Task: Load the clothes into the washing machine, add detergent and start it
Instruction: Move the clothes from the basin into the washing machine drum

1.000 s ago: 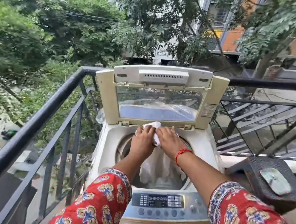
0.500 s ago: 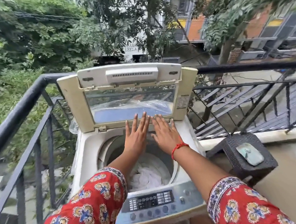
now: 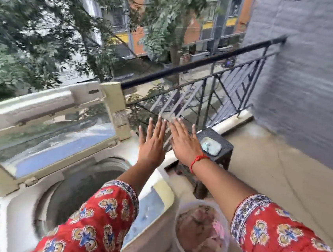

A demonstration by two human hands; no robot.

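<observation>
Clothes (image 3: 201,235), pinkish-brown with a patch of lighter pink, sit heaped in a round pale bucket (image 3: 177,248) on the balcony floor (image 3: 269,177), just beside the right front corner of the washing machine (image 3: 17,208) and below the person's right forearm. Nearest the camera, both arms show red patterned sleeves (image 3: 285,241) with blue-and-white cuffs. The machine occupies the lower left; its drum opening (image 3: 77,186) is uncovered, the interior blurred, and contents cannot be made out. The control panel at the front edge is largely hidden by the left sleeve. The lid (image 3: 43,133) stands raised at the rear, its window reflecting sky.

Beyond the sleeves, left hand (image 3: 152,145) and right hand (image 3: 184,142) are both held flat in the air, fingers straight and spread, palms away, gripping nothing. They sit close together over the right rear corner of the machine, apart from the lid. A red thread band (image 3: 198,160) circles the right wrist.

Behind the right hand stands a small dark stool (image 3: 223,152) carrying a pale greenish object (image 3: 210,147) of uncertain kind. Farther off, a black metal railing (image 3: 218,69) edges the balcony, meeting a grey wall (image 3: 311,69) at right. Trees (image 3: 39,20) and orange-and-yellow buildings (image 3: 206,27) lie beyond.
</observation>
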